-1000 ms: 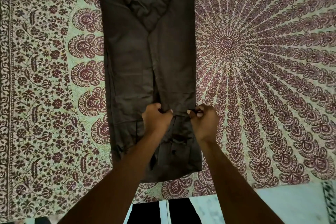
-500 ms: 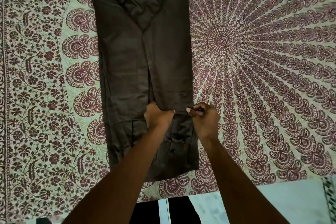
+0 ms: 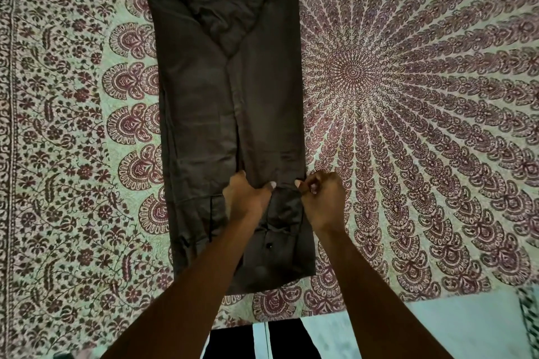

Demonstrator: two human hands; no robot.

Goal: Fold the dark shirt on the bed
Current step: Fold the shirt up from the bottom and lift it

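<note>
The dark shirt [image 3: 204, 114] lies lengthwise on the patterned bedspread [image 3: 408, 96], both sides folded inward into a long narrow strip. Its near end reaches almost to the bed's front edge. My left hand [image 3: 245, 198] and my right hand [image 3: 323, 201] sit side by side on the right half of the strip, near its lower third. Each hand pinches a fold of the dark cloth between thumb and fingers. A small button [image 3: 269, 245] shows on the fabric just below the hands.
The bedspread's round mandala centre [image 3: 353, 71] lies right of the shirt. The bed's front edge [image 3: 291, 318] runs just under the shirt's near end, with pale floor [image 3: 437, 329] and my dark trouser legs [image 3: 233, 341] beyond it.
Both hands keep the same pinch on the shirt cloth. The view has shifted slightly, so the shirt sits a little lower and more to the left in the frame.
</note>
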